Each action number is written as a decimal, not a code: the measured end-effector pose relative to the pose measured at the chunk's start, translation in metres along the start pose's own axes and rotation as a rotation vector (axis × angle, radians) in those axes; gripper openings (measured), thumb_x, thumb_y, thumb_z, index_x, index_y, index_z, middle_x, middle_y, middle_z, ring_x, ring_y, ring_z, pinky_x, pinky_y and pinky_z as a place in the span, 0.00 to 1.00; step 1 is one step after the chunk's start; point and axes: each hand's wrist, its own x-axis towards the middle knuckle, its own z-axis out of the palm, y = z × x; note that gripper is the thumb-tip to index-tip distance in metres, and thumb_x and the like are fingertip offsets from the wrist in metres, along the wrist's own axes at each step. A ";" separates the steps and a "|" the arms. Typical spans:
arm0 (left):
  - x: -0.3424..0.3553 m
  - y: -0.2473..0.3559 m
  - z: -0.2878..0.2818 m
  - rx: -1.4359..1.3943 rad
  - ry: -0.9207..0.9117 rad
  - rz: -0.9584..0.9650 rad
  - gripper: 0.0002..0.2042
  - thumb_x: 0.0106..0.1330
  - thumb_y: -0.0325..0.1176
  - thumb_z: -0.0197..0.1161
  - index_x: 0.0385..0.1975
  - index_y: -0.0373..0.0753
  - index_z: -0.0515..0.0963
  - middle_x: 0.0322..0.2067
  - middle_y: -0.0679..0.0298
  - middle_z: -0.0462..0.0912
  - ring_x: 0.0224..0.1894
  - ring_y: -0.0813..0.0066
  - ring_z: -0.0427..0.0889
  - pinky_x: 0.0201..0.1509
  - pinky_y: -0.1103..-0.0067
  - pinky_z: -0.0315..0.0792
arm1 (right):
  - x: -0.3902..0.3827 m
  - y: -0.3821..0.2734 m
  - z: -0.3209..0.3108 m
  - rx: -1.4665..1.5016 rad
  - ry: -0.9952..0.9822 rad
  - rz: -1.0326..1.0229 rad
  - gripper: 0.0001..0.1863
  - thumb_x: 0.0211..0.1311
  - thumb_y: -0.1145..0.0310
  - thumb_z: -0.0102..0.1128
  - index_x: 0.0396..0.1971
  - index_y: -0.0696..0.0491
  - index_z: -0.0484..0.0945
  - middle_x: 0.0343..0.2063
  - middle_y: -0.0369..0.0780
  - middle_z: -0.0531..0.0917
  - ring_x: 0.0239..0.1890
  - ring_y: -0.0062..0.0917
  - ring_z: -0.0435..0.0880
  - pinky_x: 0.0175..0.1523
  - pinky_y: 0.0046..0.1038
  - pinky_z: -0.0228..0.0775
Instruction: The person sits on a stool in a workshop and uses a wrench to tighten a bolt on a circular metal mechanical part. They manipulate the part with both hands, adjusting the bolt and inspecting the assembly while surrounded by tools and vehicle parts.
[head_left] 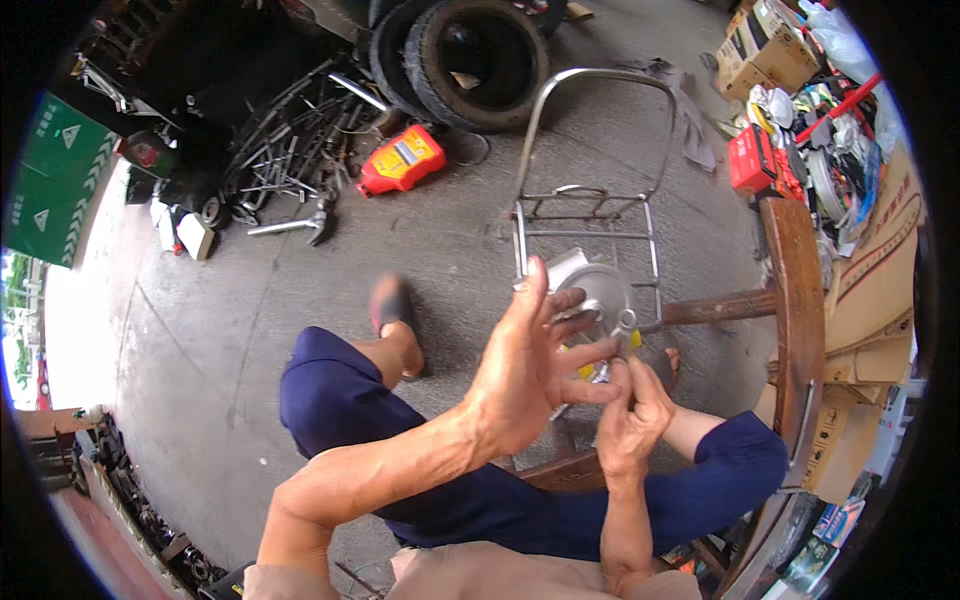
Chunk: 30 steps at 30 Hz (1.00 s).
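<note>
My left hand [530,365] reaches across in front of a round silver metal part [598,288], fingers spread and thumb up, with nothing seen in its grip. Darkened fingertips show on it. Close to its fingers, my right hand [636,415] is closed, pinching what looks like a ring-ended wrench [626,322] that points up against the metal part. Some yellow [634,340] shows beside the wrench. Beyond the metal part stands a chrome tubular rack [588,235]. My left hand covers part of the metal part, and how it is supported is hidden.
A wooden bench [797,300] is at my right, near cardboard boxes [860,320]. Tires [478,65], a red bottle [403,160], a hammer [318,220] and piled metal tools [280,140] lie ahead and left. A red box [750,160] sits by clutter at far right.
</note>
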 end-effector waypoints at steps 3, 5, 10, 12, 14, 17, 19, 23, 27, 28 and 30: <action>-0.002 0.002 -0.006 0.075 -0.007 0.055 0.50 0.63 0.72 0.47 0.69 0.32 0.50 0.68 0.47 0.56 0.67 0.50 0.65 0.43 0.65 0.85 | 0.004 -0.004 0.003 -0.013 -0.016 -0.111 0.04 0.66 0.78 0.56 0.31 0.63 0.76 0.22 0.47 0.77 0.21 0.39 0.78 0.27 0.34 0.66; -0.003 0.003 -0.006 0.177 -0.055 0.078 0.53 0.61 0.75 0.43 0.71 0.30 0.45 0.69 0.42 0.50 0.69 0.45 0.59 0.48 0.64 0.83 | 0.008 -0.008 -0.001 0.021 -0.027 -0.027 0.03 0.64 0.77 0.58 0.32 0.62 0.77 0.22 0.47 0.77 0.22 0.40 0.78 0.28 0.35 0.67; -0.004 0.002 -0.006 0.178 -0.086 0.076 0.53 0.61 0.75 0.43 0.71 0.31 0.44 0.69 0.41 0.51 0.70 0.45 0.59 0.47 0.64 0.83 | 0.007 -0.003 -0.004 -0.014 -0.035 -0.132 0.05 0.67 0.75 0.58 0.34 0.62 0.78 0.21 0.46 0.78 0.21 0.38 0.78 0.27 0.33 0.68; -0.005 0.001 -0.005 0.168 -0.072 0.068 0.53 0.62 0.75 0.43 0.71 0.31 0.44 0.69 0.41 0.50 0.69 0.45 0.59 0.46 0.64 0.84 | 0.006 -0.003 -0.006 0.068 -0.020 0.071 0.05 0.66 0.75 0.59 0.34 0.62 0.79 0.21 0.46 0.78 0.21 0.36 0.79 0.28 0.32 0.68; -0.006 -0.002 -0.003 0.191 -0.031 0.073 0.50 0.63 0.74 0.42 0.70 0.34 0.49 0.68 0.45 0.54 0.68 0.47 0.63 0.42 0.63 0.85 | 0.007 -0.001 -0.007 0.112 -0.008 0.160 0.06 0.65 0.74 0.61 0.34 0.62 0.79 0.22 0.46 0.79 0.21 0.32 0.80 0.27 0.30 0.68; -0.007 0.000 -0.004 0.251 -0.020 0.075 0.48 0.63 0.74 0.40 0.70 0.36 0.50 0.68 0.47 0.56 0.67 0.48 0.64 0.39 0.64 0.86 | 0.007 -0.012 -0.015 0.054 -0.117 0.004 0.07 0.67 0.73 0.59 0.34 0.62 0.79 0.22 0.45 0.80 0.21 0.31 0.79 0.27 0.30 0.68; -0.007 0.002 -0.004 0.293 -0.053 0.070 0.50 0.63 0.74 0.40 0.71 0.35 0.48 0.69 0.46 0.54 0.68 0.47 0.62 0.40 0.65 0.86 | 0.007 -0.010 -0.014 0.073 -0.086 0.055 0.07 0.67 0.73 0.59 0.35 0.62 0.80 0.21 0.45 0.79 0.20 0.31 0.79 0.27 0.30 0.68; -0.008 0.001 -0.002 0.349 -0.091 0.077 0.53 0.61 0.76 0.41 0.72 0.34 0.44 0.71 0.44 0.51 0.69 0.46 0.60 0.43 0.65 0.84 | 0.010 -0.011 -0.013 0.073 -0.079 0.068 0.08 0.67 0.72 0.58 0.33 0.62 0.79 0.20 0.44 0.79 0.20 0.29 0.78 0.27 0.30 0.67; -0.006 0.000 0.001 0.294 -0.048 0.063 0.47 0.64 0.74 0.36 0.72 0.39 0.49 0.70 0.51 0.56 0.67 0.51 0.65 0.38 0.67 0.85 | 0.009 -0.007 -0.013 0.136 -0.076 0.251 0.10 0.69 0.71 0.56 0.31 0.63 0.78 0.20 0.44 0.79 0.20 0.27 0.76 0.27 0.31 0.64; -0.007 -0.001 0.001 0.317 -0.048 0.069 0.47 0.64 0.74 0.36 0.72 0.40 0.49 0.70 0.51 0.55 0.68 0.51 0.64 0.38 0.68 0.85 | 0.010 -0.005 -0.014 0.116 -0.085 0.214 0.10 0.68 0.71 0.56 0.31 0.63 0.79 0.20 0.44 0.80 0.20 0.27 0.76 0.27 0.31 0.64; -0.007 -0.001 0.001 0.365 -0.014 0.066 0.48 0.64 0.75 0.36 0.72 0.40 0.48 0.71 0.50 0.54 0.68 0.50 0.64 0.39 0.68 0.84 | 0.006 -0.006 -0.010 0.132 -0.072 0.104 0.09 0.68 0.72 0.56 0.32 0.62 0.79 0.21 0.45 0.80 0.21 0.29 0.77 0.28 0.31 0.65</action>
